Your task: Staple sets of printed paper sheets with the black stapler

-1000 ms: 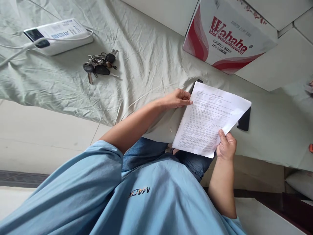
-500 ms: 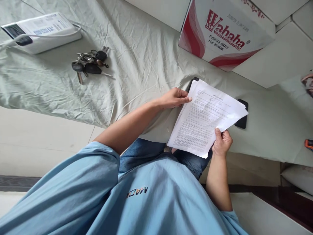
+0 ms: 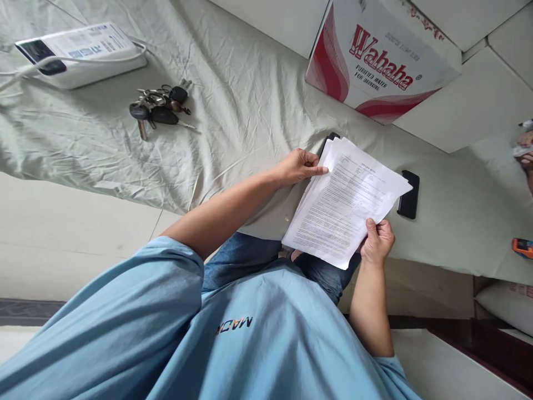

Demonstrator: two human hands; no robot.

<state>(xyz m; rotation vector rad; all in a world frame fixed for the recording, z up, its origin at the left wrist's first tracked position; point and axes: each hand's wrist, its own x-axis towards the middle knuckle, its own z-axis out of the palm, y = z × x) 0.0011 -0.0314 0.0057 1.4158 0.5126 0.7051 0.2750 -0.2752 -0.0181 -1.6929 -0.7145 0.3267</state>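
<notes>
A small stack of printed paper sheets (image 3: pixel 345 205) is held up over the near edge of the cloth-covered surface, above my knees. My left hand (image 3: pixel 297 168) pinches its upper left edge, thumb on top. On the lower right edge, my right hand (image 3: pixel 377 241) grips the sheets with the thumb over the print and the other fingers partly hidden beneath. A dark object (image 3: pixel 332 136) peeks out behind the top left corner, mostly covered. Just right of the sheets lies a black phone-like slab (image 3: pixel 408 194).
On the pale green cloth (image 3: pixel 241 100) lie a bunch of keys (image 3: pixel 164 108) and a white box-shaped device (image 3: pixel 87 53) with a cable. A Wahaha carton (image 3: pixel 378 66) stands at the back. An orange-and-black object (image 3: pixel 522 247) sits at the right, below another person's hand (image 3: pixel 528 158).
The sheets have shifted slightly left and their edges are a little more fanned, uncovering more of the black slab. At the far right more of the other person's hand shows. The view has shifted slightly.
</notes>
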